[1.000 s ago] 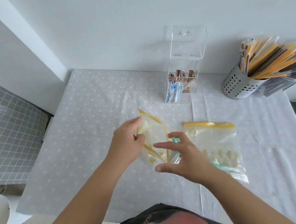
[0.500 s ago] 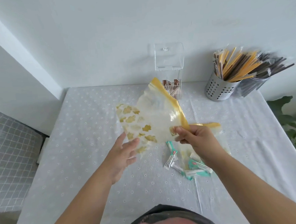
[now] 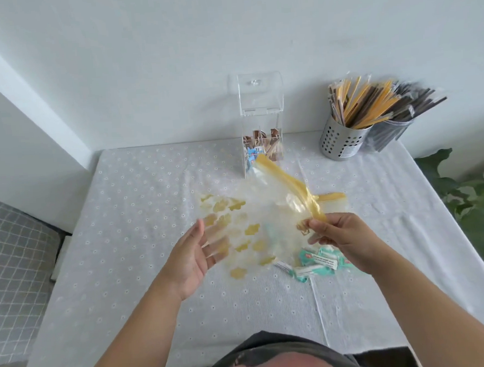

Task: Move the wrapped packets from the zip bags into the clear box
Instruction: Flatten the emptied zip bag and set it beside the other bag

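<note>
Right hand (image 3: 341, 238) on crinkly zip bag (image 3: 254, 211)

We can read no text here. Just below the right hand's fingers (image 3: 320, 231), the teal-and-white wrapped packets (image 3: 318, 262) carry lines of small print and a small red mark, all too blurred to make out. The metal holder (image 3: 341, 141) bears a label, likewise unreadable.

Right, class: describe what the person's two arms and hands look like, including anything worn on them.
Both forearms are bare to the picture's lower edge, no sleeves visible. The left hand and right hand wear no gloves; no rings, watch or bracelets show.
</note>
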### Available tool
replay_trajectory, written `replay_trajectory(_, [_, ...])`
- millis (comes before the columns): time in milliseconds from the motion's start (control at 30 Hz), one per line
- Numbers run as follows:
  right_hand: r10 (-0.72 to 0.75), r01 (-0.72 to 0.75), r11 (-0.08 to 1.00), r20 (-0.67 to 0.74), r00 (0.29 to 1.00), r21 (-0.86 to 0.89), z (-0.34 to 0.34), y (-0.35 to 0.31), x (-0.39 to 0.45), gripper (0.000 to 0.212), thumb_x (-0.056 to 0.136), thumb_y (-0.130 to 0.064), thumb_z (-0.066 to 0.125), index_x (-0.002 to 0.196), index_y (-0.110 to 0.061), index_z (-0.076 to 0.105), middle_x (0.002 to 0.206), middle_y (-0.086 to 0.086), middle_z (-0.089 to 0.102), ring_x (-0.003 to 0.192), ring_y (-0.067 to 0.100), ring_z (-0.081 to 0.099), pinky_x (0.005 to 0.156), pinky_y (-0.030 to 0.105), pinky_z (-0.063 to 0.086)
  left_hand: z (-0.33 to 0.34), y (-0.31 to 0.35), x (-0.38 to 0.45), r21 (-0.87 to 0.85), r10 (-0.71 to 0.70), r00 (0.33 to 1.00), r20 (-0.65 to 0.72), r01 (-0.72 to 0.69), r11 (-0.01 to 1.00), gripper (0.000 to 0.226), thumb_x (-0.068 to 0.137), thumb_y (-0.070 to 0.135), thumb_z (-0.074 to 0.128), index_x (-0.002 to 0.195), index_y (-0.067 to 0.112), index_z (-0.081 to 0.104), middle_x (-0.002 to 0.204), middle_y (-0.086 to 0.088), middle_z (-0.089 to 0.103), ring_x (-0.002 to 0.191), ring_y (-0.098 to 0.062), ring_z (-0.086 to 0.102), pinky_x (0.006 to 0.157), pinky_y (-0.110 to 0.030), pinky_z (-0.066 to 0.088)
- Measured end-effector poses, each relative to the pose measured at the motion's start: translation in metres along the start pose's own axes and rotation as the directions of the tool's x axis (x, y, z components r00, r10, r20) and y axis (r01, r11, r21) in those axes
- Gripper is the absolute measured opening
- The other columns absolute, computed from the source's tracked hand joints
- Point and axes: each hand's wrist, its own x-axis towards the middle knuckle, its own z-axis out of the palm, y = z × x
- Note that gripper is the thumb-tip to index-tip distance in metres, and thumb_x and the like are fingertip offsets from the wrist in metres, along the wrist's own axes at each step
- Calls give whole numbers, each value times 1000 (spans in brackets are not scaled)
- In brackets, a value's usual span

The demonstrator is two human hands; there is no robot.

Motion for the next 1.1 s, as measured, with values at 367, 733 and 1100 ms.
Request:
replay_trajectory(367, [141,-137,990,147,979,-35,4,-7,8,39,80,-51,65,94,-17,77,113,-11,70,110,11,58,98,34,38,24,-4,2,414,192,977,-98,-135,900,11,92,16,62,90,10,70,72,8,71,65,-6,65,59,-20,55])
replay_trajectory(733, [13,-21,999,-204,979,-39,-2,-13,19,20,95,-26,59,103,-11,71,96,5,69,74,20,64,71,31,48,23,-25,-7,520,161,982,-102,-86,850,24,96,19,57,87,-4,55,69,2,69,67,-13,66,58,-26,54])
replay_trajectory(1100, [159,-163,975,-34,987,-153,-53,0,-5,80,75,4,76,134,-36,39,82,16,71,66,24,60,69,33,51,45,-41,14,410,112,978,-178,-30,912,14,95,19,59,85,10,64,81,-1,70,63,-16,67,56,-26,53])
